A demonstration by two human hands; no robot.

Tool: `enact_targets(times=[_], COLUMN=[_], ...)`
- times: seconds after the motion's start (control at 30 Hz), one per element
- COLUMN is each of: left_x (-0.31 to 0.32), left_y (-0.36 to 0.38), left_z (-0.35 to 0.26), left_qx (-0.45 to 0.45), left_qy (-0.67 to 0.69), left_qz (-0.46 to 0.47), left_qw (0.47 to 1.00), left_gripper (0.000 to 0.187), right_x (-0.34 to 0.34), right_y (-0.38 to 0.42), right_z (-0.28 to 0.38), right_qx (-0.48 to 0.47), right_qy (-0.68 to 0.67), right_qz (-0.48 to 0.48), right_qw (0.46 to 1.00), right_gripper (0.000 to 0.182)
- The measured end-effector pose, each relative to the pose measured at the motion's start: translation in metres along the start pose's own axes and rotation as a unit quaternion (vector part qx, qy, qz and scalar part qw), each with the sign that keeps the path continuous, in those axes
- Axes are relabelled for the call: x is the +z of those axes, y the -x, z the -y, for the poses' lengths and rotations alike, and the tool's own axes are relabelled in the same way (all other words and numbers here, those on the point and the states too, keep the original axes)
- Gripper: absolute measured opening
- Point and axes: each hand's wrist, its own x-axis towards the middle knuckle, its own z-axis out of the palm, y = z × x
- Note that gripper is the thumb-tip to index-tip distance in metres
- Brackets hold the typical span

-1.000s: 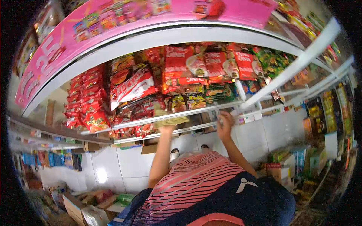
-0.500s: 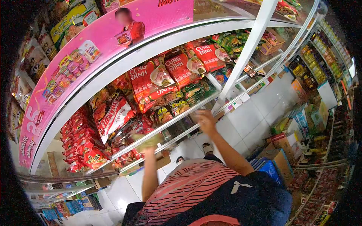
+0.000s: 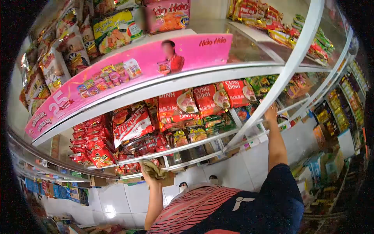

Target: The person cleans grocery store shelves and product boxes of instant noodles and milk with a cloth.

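A crumpled olive-brown cloth is bunched in my left hand. That hand is closed around it, against the front rail of the shelf. Over on the right, my right hand is raised beside the slanting white post. Its fingertips are partly hidden by the post, so I cannot make out whether they grip it. Behind the rail lie red noodle packs, a red and white pack and a stack of small red packets.
A pink advertising strip runs along the upper shelf, with more noodle packs behind it. Cartons stand on the right side of the tiled floor. Another stocked shelf lines the far right.
My right hand has moved right and up from the front rail to the post. My left hand, with the cloth, is now lower in view. The view has tilted up, showing more upper shelf.
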Motion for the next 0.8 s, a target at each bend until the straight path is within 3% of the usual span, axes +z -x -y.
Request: enact_targets(times=[0.03, 0.07, 0.1, 0.13, 0.2, 0.23, 0.27, 0.3, 0.33, 0.43, 0.53, 0.6, 0.67, 0.7, 0.73, 0.8], left_x=[0.005, 0.012, 0.019, 0.034, 0.05, 0.059, 0.067, 0.077, 0.087, 0.109, 0.112, 0.101, 0.077, 0.058, 0.052, 0.046], left_y=[0.0, 0.002, 0.004, 0.004, -0.013, -0.02, -0.026, -0.027, -0.027, -0.029, -0.029, -0.032, -0.043, -0.054, -0.054, -0.045], left_z=[0.001, 0.005, 0.009, 0.022, 0.027, 0.034, 0.041, 0.052, 0.065, 0.09, 0.087, 0.064, 0.036, 0.023, 0.007, -0.005], left_qx=[0.092, 0.182, 0.267, 0.377, 0.488, 0.484, 0.476, 0.483, 0.489, 0.464, 0.484, 0.405, 0.444, 0.444, 0.437, 0.437], left_qy=[-0.075, -0.206, -0.331, -0.428, -0.557, -0.629, -0.694, -0.708, -0.723, -0.726, -0.711, -0.749, -0.756, -0.757, -0.731, -0.729], left_qz=[0.072, 0.056, 0.015, -0.046, 0.079, 0.112, 0.144, 0.151, 0.156, 0.203, 0.223, 0.22, 0.154, 0.119, 0.108, 0.073], left_qw=[0.99, 0.96, 0.905, 0.82, 0.667, 0.598, 0.521, 0.493, 0.463, 0.465, 0.46, 0.477, 0.455, 0.464, 0.513, 0.522], left_gripper=[0.038, 0.041, 0.047, 0.045, 0.041, 0.039, 0.037, 0.036, 0.036, 0.036, 0.036, 0.036, 0.038, 0.036, 0.037, 0.04], right_x=[-0.015, -0.023, -0.026, -0.029, -0.038, -0.032, -0.016, -0.006, -0.004, -0.008, -0.001, -0.003, -0.011, -0.009, -0.025, -0.056], right_y=[0.01, 0.01, 0.015, 0.026, 0.045, 0.046, 0.046, 0.045, 0.042, 0.027, 0.032, 0.035, 0.036, 0.04, 0.048, 0.077], right_z=[0.006, -0.005, -0.013, -0.021, -0.039, -0.051, -0.067, -0.077, -0.08, -0.07, -0.067, -0.064, -0.054, -0.053, -0.037, -0.009], right_qx=[0.03, 0.077, 0.117, 0.115, 0.079, 0.079, 0.014, -0.053, -0.055, 0.054, 0.037, 0.088, 0.097, 0.056, 0.018, 0.086], right_qy=[-0.073, -0.028, 0.022, 0.021, -0.049, -0.048, -0.064, -0.081, -0.084, -0.238, -0.179, -0.159, -0.155, -0.106, -0.054, -0.241], right_qz=[-0.021, 0.083, 0.089, 0.091, -0.046, -0.045, -0.073, -0.101, -0.1, 0.032, -0.026, -0.006, 0.022, -0.085, -0.189, -0.209], right_qw=[0.997, 0.993, 0.989, 0.989, 0.995, 0.995, 0.995, 0.99, 0.99, 0.969, 0.983, 0.983, 0.983, 0.989, 0.98, 0.944], right_gripper=[0.037, 0.038, 0.052, 0.052, 0.061, 0.061, 0.065, 0.069, 0.069, 0.077, 0.077, 0.076, 0.071, 0.067, 0.062, 0.033])
